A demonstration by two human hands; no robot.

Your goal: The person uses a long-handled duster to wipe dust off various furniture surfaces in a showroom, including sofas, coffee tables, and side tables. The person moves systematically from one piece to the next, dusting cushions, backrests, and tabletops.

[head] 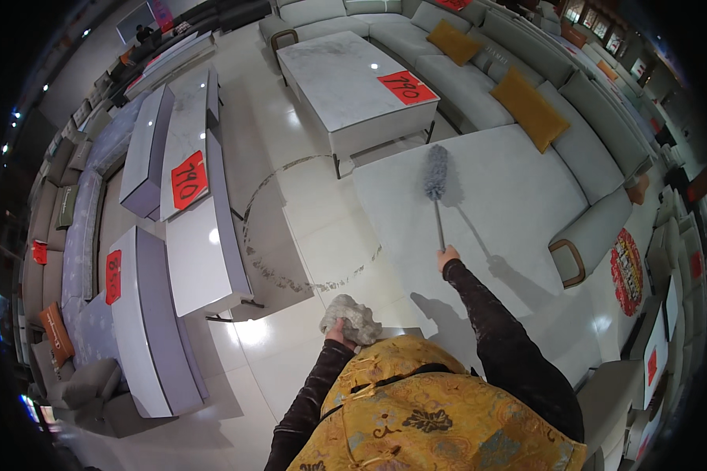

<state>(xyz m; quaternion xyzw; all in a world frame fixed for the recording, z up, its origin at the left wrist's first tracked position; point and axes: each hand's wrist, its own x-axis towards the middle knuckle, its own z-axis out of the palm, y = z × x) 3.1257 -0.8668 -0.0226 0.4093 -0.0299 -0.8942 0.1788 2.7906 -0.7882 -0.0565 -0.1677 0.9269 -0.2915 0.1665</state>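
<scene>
My right hand (pixel 448 256) grips the thin handle of a duster with a fluffy grey head (pixel 436 168). The duster reaches away from me over the pale seat of a light grey sectional sofa (pixel 495 171); I cannot tell whether its head touches the fabric. Close in front of my body, my left hand (pixel 341 335) holds a crumpled, light grey cloth (pixel 352 318) bunched above the tiled floor. Part of the left hand is hidden behind the cloth.
Ahead stands a marble-topped coffee table (pixel 353 76) with a red price card (pixel 408 88). Mustard cushions (pixel 530 109) lean on the sofa's backrest. White low cabinets (pixel 206 259) line the left side. A round red floor sticker (pixel 627 272) lies at right, beyond the sofa arm (pixel 592 241).
</scene>
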